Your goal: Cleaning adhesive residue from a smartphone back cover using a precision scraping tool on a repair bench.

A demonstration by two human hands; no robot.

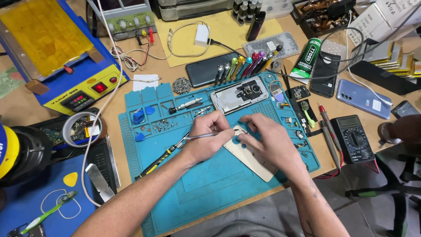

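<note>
- Nearest the viewer, two bare forearms reach up over a teal repair mat (210, 184) that lies on the wooden tabletop (22, 109); a green toothbrush (48, 213) rests on a blue pad at the near left
- The left hand (208, 138) is curled shut around metal tweezers (199, 136), pinching them between thumb and fingers; the tips point right toward a pale phone back cover (252, 160)
- The right hand (267, 140) presses down on that cover with its fingers bent and close together; the cover lies flat on the mat, touching the hand, tilted diagonally
- Under the left forearm a black and yellow screwdriver (160, 158) lies on the mat; blue picks (139, 137) and small screws (164, 125) sit in the mat's compartments to the left
- Just beyond the hands an opened phone frame (239, 94) rests on the mat's upper part; a row of coloured screwdrivers (245, 66) stands behind it
- To the right, a multimeter (353, 138) lies near the tabletop edge; a light blue phone (363, 98) sits further back
- Far left, a blue and yellow heating station (61, 57) stands well apart
</note>
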